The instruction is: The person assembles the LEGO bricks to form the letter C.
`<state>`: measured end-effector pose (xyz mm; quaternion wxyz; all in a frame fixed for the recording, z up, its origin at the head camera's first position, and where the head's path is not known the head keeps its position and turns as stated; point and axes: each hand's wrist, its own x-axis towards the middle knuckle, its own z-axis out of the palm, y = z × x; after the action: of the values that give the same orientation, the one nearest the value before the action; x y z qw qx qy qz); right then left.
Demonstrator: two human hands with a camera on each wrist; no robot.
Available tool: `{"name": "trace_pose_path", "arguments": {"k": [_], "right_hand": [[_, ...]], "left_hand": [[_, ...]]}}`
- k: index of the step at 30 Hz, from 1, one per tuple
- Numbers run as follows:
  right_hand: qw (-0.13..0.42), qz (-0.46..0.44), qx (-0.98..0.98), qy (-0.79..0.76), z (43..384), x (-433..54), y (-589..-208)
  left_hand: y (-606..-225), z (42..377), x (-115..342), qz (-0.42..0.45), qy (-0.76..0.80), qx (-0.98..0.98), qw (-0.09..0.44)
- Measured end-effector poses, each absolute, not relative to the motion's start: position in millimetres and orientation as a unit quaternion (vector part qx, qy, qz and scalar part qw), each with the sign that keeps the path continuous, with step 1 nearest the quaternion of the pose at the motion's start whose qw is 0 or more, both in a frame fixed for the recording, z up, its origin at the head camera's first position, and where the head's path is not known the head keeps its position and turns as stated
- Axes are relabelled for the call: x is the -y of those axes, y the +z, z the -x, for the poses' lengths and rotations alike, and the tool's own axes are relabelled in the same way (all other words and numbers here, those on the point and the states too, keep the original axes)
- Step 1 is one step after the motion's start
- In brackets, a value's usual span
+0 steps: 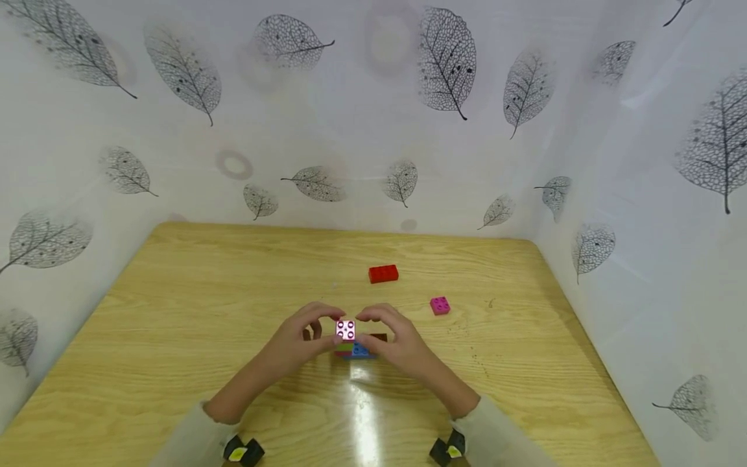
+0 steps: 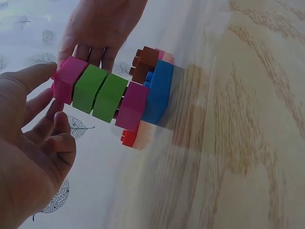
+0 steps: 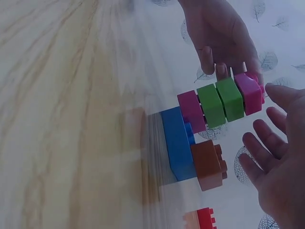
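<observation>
A toy-brick tower stands on a blue brick (image 1: 362,350). In the left wrist view it rises through a lower pink brick (image 2: 132,106), a green brick (image 2: 110,98) and another green brick (image 2: 89,89) to a pink brick (image 1: 345,331) on top. A brown brick (image 3: 208,164) sits beside the tower on the blue one. My left hand (image 1: 294,340) pinches the top pink brick at its side, between thumb and finger. Close by on the other side, my right hand (image 1: 399,340) has its thumb and fingers spread, with a small gap to the brick in the right wrist view.
A red brick (image 1: 383,274) lies on the wooden table (image 1: 222,279) beyond the hands. Farther right is a loose pink brick (image 1: 440,305). A pale leaf-patterned cloth (image 1: 362,130) rises behind the table and along both sides.
</observation>
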<state>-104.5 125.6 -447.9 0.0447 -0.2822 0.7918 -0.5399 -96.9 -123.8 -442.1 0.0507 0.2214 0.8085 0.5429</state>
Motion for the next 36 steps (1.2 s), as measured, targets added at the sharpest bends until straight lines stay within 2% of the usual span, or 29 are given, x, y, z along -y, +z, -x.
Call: {"name": "trace_pose_path", "arguments": {"k": [7,36], "right_hand": [[0.09,0.27,-0.767,-0.576,105,-118,-446],[0.085,0.283,-0.771,-0.564,112,-114,-456]], "left_hand": [[-442,95,125,-0.216,0.541,-0.812,0.046],[-444,101,125,-0.172,0.517,-0.835,0.082]]}}
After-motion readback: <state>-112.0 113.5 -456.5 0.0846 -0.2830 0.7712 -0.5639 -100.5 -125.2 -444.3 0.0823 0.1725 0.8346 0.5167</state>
